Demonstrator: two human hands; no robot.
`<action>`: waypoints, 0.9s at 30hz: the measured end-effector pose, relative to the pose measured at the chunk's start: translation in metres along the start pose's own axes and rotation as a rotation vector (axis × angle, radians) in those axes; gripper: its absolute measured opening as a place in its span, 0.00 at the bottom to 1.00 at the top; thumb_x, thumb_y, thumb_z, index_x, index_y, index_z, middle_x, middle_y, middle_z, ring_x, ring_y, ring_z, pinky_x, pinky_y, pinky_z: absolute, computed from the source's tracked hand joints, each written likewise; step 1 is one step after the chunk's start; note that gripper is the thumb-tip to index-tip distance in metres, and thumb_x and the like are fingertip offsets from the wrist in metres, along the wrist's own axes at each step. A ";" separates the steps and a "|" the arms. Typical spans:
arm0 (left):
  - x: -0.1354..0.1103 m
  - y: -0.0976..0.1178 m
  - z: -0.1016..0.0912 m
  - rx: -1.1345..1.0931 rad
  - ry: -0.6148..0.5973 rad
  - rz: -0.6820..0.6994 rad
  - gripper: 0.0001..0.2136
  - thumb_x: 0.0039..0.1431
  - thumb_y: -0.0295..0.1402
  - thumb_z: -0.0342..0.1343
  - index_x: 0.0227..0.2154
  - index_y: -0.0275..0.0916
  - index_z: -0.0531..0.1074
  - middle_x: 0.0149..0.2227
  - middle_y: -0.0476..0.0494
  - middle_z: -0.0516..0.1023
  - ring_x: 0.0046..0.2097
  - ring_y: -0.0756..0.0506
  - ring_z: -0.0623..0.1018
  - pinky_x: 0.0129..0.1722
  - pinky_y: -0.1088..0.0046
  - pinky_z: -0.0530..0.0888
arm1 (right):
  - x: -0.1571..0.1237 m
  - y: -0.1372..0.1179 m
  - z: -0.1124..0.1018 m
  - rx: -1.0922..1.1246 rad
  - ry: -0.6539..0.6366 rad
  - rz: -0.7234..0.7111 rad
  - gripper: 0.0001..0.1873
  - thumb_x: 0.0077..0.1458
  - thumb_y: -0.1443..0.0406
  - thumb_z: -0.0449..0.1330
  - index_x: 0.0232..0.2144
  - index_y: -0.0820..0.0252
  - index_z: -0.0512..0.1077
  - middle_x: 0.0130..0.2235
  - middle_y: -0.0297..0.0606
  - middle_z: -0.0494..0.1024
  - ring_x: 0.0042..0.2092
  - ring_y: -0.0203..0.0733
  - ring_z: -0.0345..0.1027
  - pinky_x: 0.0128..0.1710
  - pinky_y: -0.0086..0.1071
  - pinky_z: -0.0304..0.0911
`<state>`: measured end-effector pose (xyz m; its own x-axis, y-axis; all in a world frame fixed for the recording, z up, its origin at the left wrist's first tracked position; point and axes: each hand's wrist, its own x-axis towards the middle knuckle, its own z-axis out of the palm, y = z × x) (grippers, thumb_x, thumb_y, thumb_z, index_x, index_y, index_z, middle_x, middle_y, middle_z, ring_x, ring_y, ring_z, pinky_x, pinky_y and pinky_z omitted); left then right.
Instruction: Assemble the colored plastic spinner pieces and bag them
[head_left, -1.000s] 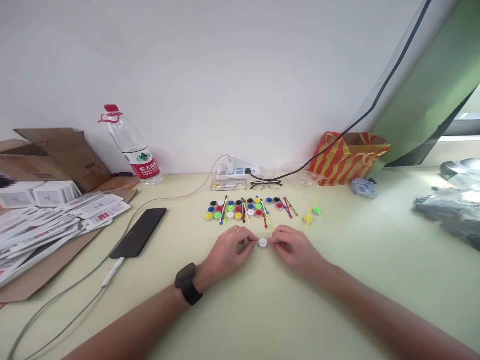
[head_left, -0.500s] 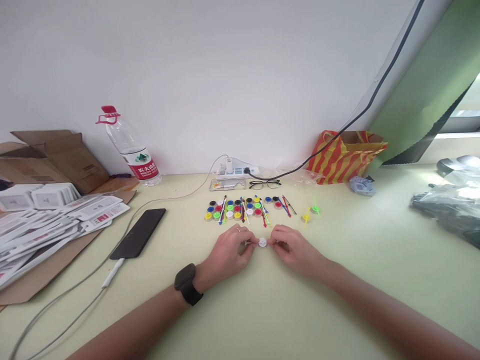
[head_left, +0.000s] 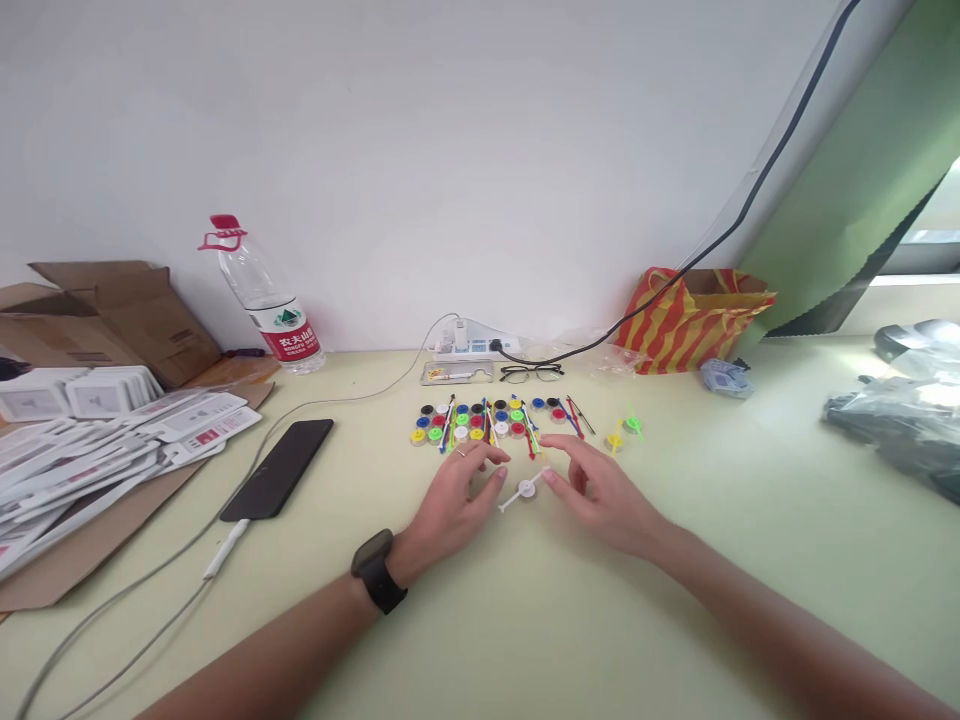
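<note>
A white spinner (head_left: pixel 526 489), a round base with a long arrow-like pointer across it, lies on the table between my hands. My left hand (head_left: pixel 466 495) is open just left of it, thumb and fingers apart and holding nothing. On the other side, my right hand (head_left: pixel 589 490) is open too, its thumb close to the pointer's upper right end; whether it touches cannot be made out. Beyond the hands sit rows of colored round bases (head_left: pixel 462 433) with several colored pointers (head_left: pixel 492 424) lying over them. A yellow spinner (head_left: pixel 614 441) and a green spinner (head_left: pixel 634 426) rest to the right.
Behind the rows lie eyeglasses (head_left: pixel 531 373), a clear case (head_left: pixel 457 373) and a power strip (head_left: pixel 480 346). To the left are a phone (head_left: pixel 279 468) on a cable, stacked white cards (head_left: pixel 135 440) and a water bottle (head_left: pixel 281 325). A striped bag (head_left: pixel 675 325) stands back right.
Both hands have let go of the white spinner and their fingers have spread apart. Its pointer now shows fully, slanting from lower left to upper right.
</note>
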<state>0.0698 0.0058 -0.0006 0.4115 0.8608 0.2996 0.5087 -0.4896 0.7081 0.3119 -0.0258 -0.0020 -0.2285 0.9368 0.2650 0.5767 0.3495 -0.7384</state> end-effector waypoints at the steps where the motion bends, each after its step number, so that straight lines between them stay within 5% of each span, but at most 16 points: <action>1: 0.001 -0.001 0.000 -0.010 0.020 -0.012 0.10 0.72 0.38 0.51 0.46 0.43 0.75 0.44 0.43 0.77 0.45 0.43 0.75 0.38 0.68 0.72 | 0.000 -0.001 -0.002 0.042 -0.021 0.010 0.19 0.68 0.52 0.54 0.55 0.54 0.71 0.26 0.29 0.67 0.25 0.39 0.61 0.27 0.33 0.61; 5: 0.002 -0.002 -0.001 -0.041 0.108 -0.030 0.11 0.74 0.40 0.48 0.45 0.43 0.74 0.45 0.44 0.77 0.44 0.44 0.74 0.39 0.68 0.71 | 0.002 -0.004 -0.013 0.281 0.093 0.034 0.23 0.69 0.48 0.52 0.30 0.56 0.70 0.20 0.27 0.55 0.21 0.35 0.48 0.21 0.31 0.47; 7: 0.002 -0.001 -0.002 -0.046 0.114 -0.035 0.12 0.74 0.40 0.47 0.45 0.43 0.74 0.46 0.44 0.77 0.44 0.45 0.74 0.40 0.67 0.71 | 0.004 -0.003 -0.019 0.332 0.218 0.026 0.24 0.68 0.48 0.53 0.26 0.56 0.68 0.21 0.27 0.53 0.21 0.34 0.45 0.21 0.31 0.44; 11: 0.001 -0.001 -0.001 -0.050 0.102 -0.030 0.11 0.74 0.40 0.47 0.45 0.43 0.73 0.46 0.44 0.77 0.45 0.44 0.74 0.41 0.67 0.71 | 0.014 0.008 -0.032 0.175 0.341 0.041 0.24 0.67 0.47 0.54 0.27 0.57 0.69 0.20 0.27 0.54 0.22 0.34 0.45 0.21 0.32 0.44; 15: 0.002 -0.004 0.000 -0.054 0.106 -0.032 0.11 0.74 0.40 0.48 0.46 0.43 0.73 0.46 0.44 0.77 0.45 0.44 0.74 0.41 0.67 0.71 | 0.023 0.035 -0.051 -0.245 0.407 0.095 0.19 0.64 0.48 0.57 0.29 0.55 0.69 0.22 0.29 0.65 0.23 0.37 0.56 0.26 0.33 0.54; 19: 0.002 -0.005 0.000 -0.057 0.095 -0.043 0.11 0.74 0.40 0.48 0.45 0.44 0.74 0.46 0.45 0.77 0.43 0.44 0.74 0.40 0.67 0.71 | 0.023 0.069 -0.066 -0.670 0.397 0.185 0.23 0.57 0.46 0.61 0.46 0.54 0.71 0.42 0.42 0.78 0.41 0.52 0.73 0.33 0.37 0.63; 22: 0.002 -0.004 -0.001 -0.060 0.093 -0.046 0.11 0.74 0.41 0.49 0.46 0.44 0.74 0.45 0.44 0.78 0.44 0.44 0.74 0.39 0.67 0.71 | 0.021 0.088 -0.071 -0.700 0.302 0.239 0.31 0.55 0.44 0.61 0.54 0.53 0.70 0.48 0.46 0.76 0.45 0.54 0.75 0.35 0.39 0.66; 27: 0.001 -0.005 -0.001 -0.056 0.108 -0.043 0.11 0.74 0.40 0.48 0.46 0.44 0.74 0.45 0.45 0.78 0.43 0.45 0.74 0.40 0.68 0.71 | 0.024 0.107 -0.078 -0.566 0.203 0.239 0.22 0.56 0.52 0.62 0.49 0.56 0.74 0.44 0.44 0.78 0.36 0.46 0.75 0.36 0.39 0.69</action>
<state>0.0671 0.0092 -0.0029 0.3049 0.8923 0.3328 0.4799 -0.4458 0.7556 0.4295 0.0356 -0.0266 0.0782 0.9548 0.2868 0.9302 0.0336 -0.3654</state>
